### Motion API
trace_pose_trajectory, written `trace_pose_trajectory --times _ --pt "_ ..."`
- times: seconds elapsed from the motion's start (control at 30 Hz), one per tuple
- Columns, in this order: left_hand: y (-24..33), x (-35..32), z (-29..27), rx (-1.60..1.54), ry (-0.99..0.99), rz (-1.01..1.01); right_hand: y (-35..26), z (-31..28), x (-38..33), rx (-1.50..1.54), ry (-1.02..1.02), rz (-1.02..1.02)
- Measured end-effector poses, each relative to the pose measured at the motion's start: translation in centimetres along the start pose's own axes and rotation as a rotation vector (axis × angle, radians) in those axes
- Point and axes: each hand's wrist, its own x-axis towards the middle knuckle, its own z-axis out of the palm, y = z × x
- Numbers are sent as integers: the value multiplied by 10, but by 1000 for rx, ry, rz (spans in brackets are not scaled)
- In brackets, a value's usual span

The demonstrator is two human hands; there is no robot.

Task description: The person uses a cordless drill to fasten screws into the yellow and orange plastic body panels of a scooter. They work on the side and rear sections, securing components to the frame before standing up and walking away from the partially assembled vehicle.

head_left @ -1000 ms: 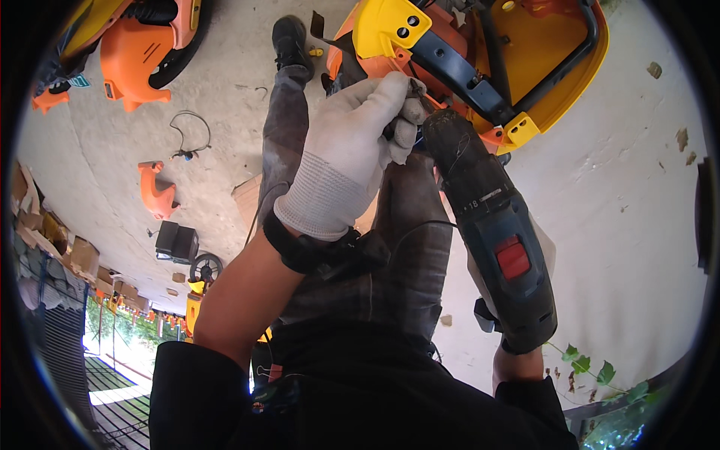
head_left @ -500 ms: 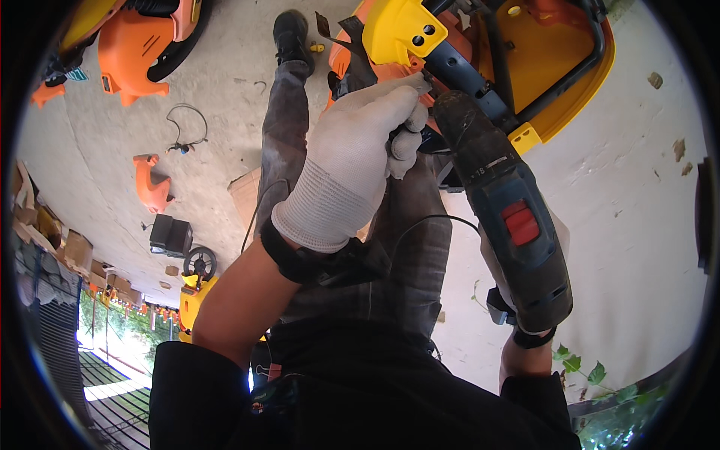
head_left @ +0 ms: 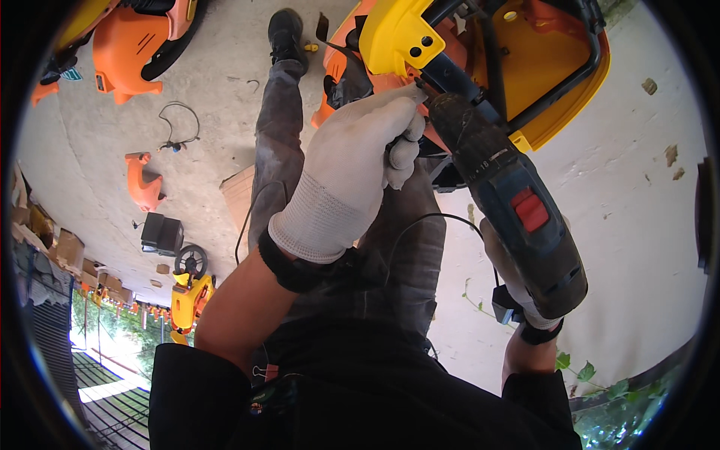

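Observation:
My right hand [head_left: 508, 264], in a white glove, is wrapped round a dark blue and black cordless drill [head_left: 499, 176] with a red switch on top. The drill's chuck points up and left. My left hand [head_left: 349, 154], also gloved, is closed, thumb and forefinger pinched at the drill's front end. Something small and dark shows at those fingertips, too small to name. Just beyond them is a yellow plastic bracket [head_left: 397, 34] with two dark holes, joined to a black metal tube [head_left: 450, 71]. An orange plastic body [head_left: 349, 79] lies beside it.
A large yellow plastic shell [head_left: 559, 90] with black tubing spreads at the upper right. On the floor at left are orange housings [head_left: 124, 56], a curved orange piece [head_left: 140, 181], a looped cable [head_left: 180, 124] and a black box [head_left: 161, 234]. My leg [head_left: 277, 116] stretches forward.
The drill's rear has swung slightly down and right, its chuck staying by my left fingertips. My left hand keeps its pinch. The view has shifted a little.

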Motion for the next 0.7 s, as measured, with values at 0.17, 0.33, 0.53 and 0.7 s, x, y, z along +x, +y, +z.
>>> trace_pose_trajectory --times 0.17,0.33,0.53,0.7 --pt "0 2 0 -98 13 -14 -4 -4 8 73 19 -54" --pt "0 6 0 -271 67 -96 -6 -7 11 42 21 -87" --pt "3 6 -6 -135 9 -35 -19 -6 12 59 33 13" --pt "5 8 -11 -57 -41 -67 -14 7 8 398 78 86"
